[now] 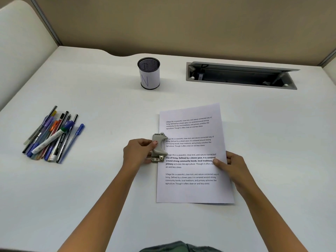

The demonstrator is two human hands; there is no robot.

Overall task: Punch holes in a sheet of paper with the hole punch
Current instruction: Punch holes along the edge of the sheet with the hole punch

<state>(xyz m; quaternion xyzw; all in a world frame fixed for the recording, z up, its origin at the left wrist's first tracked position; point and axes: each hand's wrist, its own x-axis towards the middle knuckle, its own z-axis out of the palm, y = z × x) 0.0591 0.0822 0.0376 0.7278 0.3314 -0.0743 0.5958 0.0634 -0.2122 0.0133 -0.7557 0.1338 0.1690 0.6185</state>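
White counter (101,179), cubicle partition behind. Sheet of paper (192,191) flat at centre, four printed text blocks, slightly rotated, bottom right corner a little lifted. Hole punch (159,147), grey metal, set on the sheet's left edge about mid-height, mouth over the margin, its right side overlapping the first letters of the second text block. Left hand (139,152) closed around the punch from the left, thumb on top of the lever, fingers wrapped below. Right hand (231,163) pinched on the sheet's right edge, thumb on top over the third text block, fingers under or behind the paper.

Loose pile of pens and markers (52,137) well apart at far left. Mesh pen cup (149,73) with a paper label marked "N" beyond the sheet, near the back. Open cable tray (240,76) recessed in the counter, back right. Nothing between hands and sheet.
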